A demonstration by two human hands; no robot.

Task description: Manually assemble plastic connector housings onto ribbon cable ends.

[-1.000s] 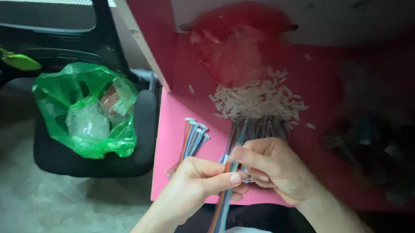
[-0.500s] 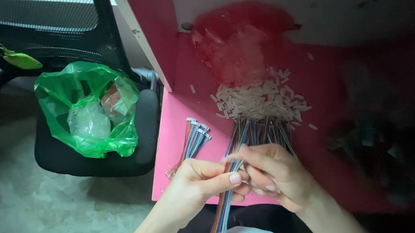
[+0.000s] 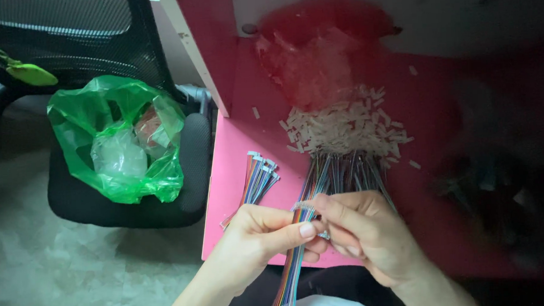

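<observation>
1. A green plastic bag (image 3: 124, 140) sat on a black chair (image 3: 188, 174) at far left.
2. A small wire bundle (image 3: 256, 177) lay on the pink table (image 3: 230, 172).
3. The left hand (image 3: 260, 238) curled, thumb and forefinger pinching a multicoloured ribbon cable (image 3: 294, 261) near the table's near edge.
4. The right hand (image 3: 365, 234) met it, fingertips pinching the cable's connector end.
5. White connectors (image 3: 343, 126) lay heaped farther back.

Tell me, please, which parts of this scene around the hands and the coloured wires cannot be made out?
- Head view: what the right hand and left hand pinch at the ribbon of coloured wires is covered by fingers.
- Dark items at right: blurred, in shadow.
- Green bag contents: veiled by crumpled plastic.
</observation>
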